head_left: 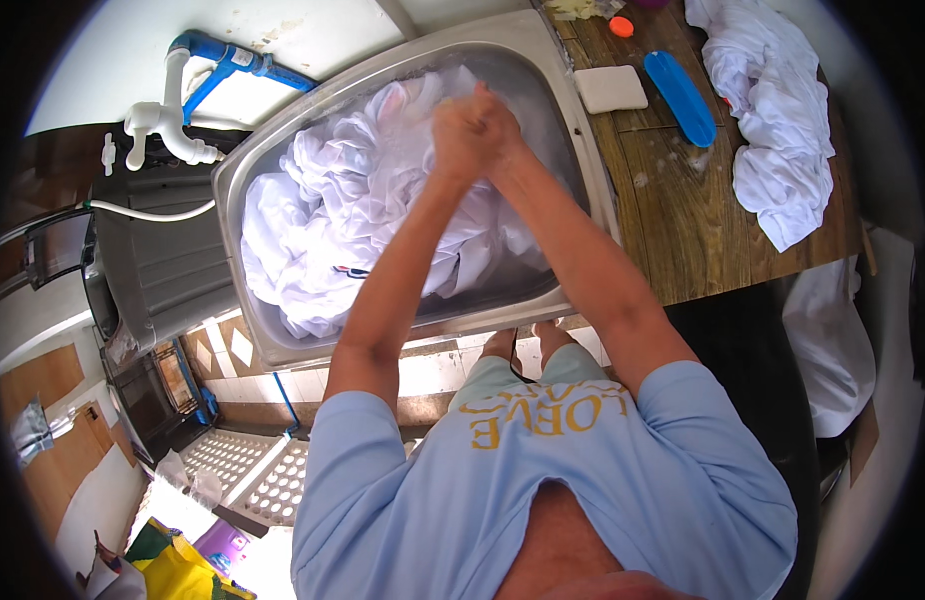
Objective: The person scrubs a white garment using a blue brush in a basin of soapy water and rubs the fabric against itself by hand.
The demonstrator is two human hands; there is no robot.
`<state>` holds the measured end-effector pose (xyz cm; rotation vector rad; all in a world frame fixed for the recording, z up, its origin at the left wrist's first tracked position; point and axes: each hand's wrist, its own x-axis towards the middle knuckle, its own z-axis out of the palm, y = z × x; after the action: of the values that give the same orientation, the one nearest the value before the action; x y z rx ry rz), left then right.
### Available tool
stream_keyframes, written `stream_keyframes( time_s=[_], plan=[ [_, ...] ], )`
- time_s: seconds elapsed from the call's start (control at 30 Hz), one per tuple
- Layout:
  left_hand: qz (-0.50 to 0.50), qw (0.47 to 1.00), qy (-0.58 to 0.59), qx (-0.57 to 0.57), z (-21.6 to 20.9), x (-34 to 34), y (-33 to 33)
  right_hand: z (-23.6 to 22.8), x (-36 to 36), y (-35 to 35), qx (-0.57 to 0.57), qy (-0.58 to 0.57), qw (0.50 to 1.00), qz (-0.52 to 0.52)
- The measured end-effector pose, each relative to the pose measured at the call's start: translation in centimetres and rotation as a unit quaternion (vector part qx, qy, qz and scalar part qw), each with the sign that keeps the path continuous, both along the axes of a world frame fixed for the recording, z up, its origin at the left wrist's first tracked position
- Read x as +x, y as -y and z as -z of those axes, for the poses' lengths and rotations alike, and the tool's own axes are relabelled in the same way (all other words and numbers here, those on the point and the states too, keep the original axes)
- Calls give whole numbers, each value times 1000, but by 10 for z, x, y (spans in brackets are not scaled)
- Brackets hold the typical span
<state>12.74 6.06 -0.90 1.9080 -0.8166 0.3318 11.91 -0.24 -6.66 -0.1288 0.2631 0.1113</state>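
A metal sink (600,205) holds water and a heap of wet white clothes (328,215). Over the far right part of the heap, my left hand (461,138) and my right hand (499,124) press together with curled fingers. Both are closed on white cloth (415,130) from the heap, most of it hidden behind the hands. A small dark mark shows on the fabric near my left forearm.
On the wooden counter (683,250) to the right lie a cream-coloured block (611,89), a blue oblong object (680,98), an orange cap (622,27) and bunched white clothes (778,120). A white tap (168,125) on blue pipe stands at the left.
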Motion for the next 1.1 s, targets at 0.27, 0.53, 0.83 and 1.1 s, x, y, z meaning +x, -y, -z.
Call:
stream_keyframes(
  time_s=[0.27,0.53,0.83,1.1],
  plan=[
    [-54,998,-16,31,15,15,-12,-2,-12,10,66,117,988,-72],
    [-55,998,-19,-16,13,6,-4,38,17,-1,-396,16,914,82],
    [-89,962,-229,-118,15,42,-61,-31,2,-12,-153,-113,981,29],
    [2,990,-94,-108,3,2,-28,-26,-3,-5,-98,-15,995,12]
  ],
)
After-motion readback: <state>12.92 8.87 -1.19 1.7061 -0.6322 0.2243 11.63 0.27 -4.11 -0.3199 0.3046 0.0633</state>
